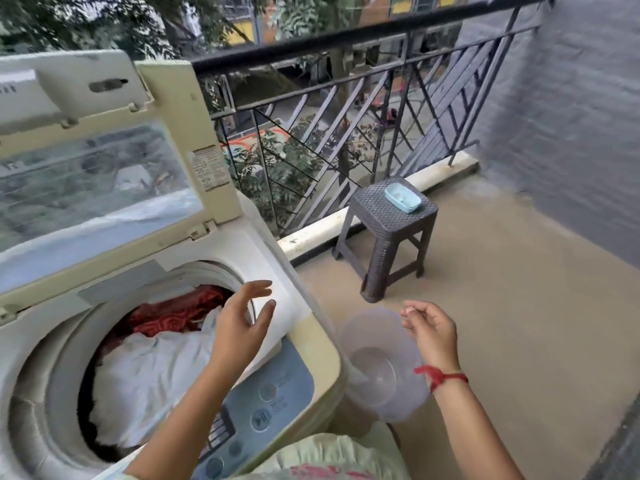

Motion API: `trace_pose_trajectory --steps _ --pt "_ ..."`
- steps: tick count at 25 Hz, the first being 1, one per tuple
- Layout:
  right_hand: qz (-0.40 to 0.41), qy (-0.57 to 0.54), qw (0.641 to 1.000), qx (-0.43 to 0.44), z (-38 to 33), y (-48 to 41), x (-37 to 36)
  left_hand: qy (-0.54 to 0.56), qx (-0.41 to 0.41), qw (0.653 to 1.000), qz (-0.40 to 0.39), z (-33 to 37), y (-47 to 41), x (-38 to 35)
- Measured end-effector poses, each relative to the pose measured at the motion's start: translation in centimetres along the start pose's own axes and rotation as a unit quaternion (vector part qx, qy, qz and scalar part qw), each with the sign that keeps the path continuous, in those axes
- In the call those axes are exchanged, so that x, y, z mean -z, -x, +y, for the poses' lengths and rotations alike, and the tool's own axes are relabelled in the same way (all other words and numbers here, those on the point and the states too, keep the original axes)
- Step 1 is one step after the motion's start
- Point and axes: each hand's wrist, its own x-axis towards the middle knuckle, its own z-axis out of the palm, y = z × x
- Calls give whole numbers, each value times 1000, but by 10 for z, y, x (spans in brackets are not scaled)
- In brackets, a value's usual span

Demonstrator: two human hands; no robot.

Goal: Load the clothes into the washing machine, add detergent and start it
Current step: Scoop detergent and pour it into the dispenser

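— While the lid (pixel 100 161) stands tipped up at the back, where does the washing machine (pixel 304 344) sit?

— On the left of the balcony, close to the railing (pixel 346 95). Its round tub (pixel 41 403) opens straight upward, and the lid's long edge runs across the back of the machine, its clear window facing forward.

— And the clothes?

— Inside the tub. A white cloth (pixel 149 379) fills most of the opening, and a red patterned cloth (pixel 173 311) lies behind it, toward the far rim.

— What is the left hand (pixel 239 330) doing?

— It hangs over the right edge of the tub, palm turned inward, fingers loosely spread and curved. It grips nothing.

— The right hand (pixel 433 334)?

— Out past the machine's right side, above the floor (pixel 502 306). Thumb and fingers are curled toward each other. A clear plastic bowl (pixel 381 365) shows just beneath it, mouth up, blurred; whether the fingertips pinch its rim I cannot tell. A red thread (pixel 441 377) is tied round that wrist.

— Where are the controls?

— On the blue panel (pixel 266 414) along the machine's front right, its long axis running toward the person, round buttons in a row.

— Anything else nearby?

— A dark woven stool (pixel 388 237) stands by the railing, well apart from the machine, with a pale blue dish (pixel 403 197) on top, lying aslant.
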Motion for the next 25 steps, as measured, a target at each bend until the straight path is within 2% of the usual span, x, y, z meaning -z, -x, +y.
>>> trace_pose_trajectory --steps 5,9,12,18,22,25 --pt "-151 52 986 56 -39 21 -78 17 32 999 25 -18 20 38" --pt "-308 81 944 83 -49 57 -145 -10 62 997 54 -40 48 75" --pt "-383 107 911 111 -47 75 -173 -7 103 989 104 -55 64 91" --pt "-414 134 894 108 -30 80 -170 6 138 980 141 -58 85 85" --pt "-401 105 904 103 -34 68 -147 8 134 978 161 -43 85 75" --pt "-384 73 916 93 -43 49 -114 8 98 979 176 -12 76 46"
